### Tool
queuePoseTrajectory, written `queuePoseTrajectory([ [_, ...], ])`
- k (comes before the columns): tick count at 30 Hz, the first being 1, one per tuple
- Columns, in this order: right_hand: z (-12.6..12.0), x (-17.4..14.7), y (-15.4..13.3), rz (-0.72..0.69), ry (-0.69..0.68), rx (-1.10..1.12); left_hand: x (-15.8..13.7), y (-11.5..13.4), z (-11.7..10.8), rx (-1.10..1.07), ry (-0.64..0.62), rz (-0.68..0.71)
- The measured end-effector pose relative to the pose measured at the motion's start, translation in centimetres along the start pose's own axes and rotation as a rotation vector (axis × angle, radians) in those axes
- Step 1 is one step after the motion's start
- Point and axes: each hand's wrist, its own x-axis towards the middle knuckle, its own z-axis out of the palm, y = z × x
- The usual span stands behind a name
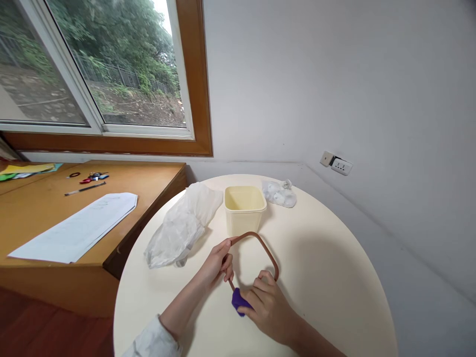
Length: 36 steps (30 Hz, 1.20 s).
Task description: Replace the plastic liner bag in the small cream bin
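A thin brown frame with rounded corners (268, 250) is held tilted above the near side of the round table. My left hand (219, 262) is closed around its left side. At the lower right, my right hand (269, 305) is closed, gripping a bunched purple cloth (238, 300) against the lower part of the frame, which the fingers partly hide. Just beyond the frame stands a cream plastic bin (244, 218), upright, its top open.
On the white round table (334, 277), a crumpled clear plastic bag (182, 223) lies left of the bin and a smaller knotted bag (279, 193) right of it. A wooden desk (156, 173) to the left carries paper sheets (85, 228), a pen (85, 189) and scissors (89, 179).
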Motion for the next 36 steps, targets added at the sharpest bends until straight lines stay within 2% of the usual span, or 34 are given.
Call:
queuePoseTrajectory([
  [9,-0.9,-0.4,1.1,0.009,-0.063,0.015,0.0,0.5,-1.9,0.136,0.015,-0.019],
  [20,-1.5,-0.6,1.7,-0.001,-0.136,0.055,-0.2,1.4,-4.1,0.195,0.010,-0.153],
  [26,-0.6,-1.2,2.6,0.085,-0.028,0.009,0.6,0.2,-2.6,-0.069,0.054,-0.060],
  [30,-0.5,-1.2,3.0,0.121,0.021,-0.058,1.2,-1.3,-1.2,-0.149,0.079,-0.067],
  [36,-0.9,-0.7,2.3,0.052,-0.033,-0.006,0.9,-1.2,-1.6,0.023,0.089,-0.042],
])
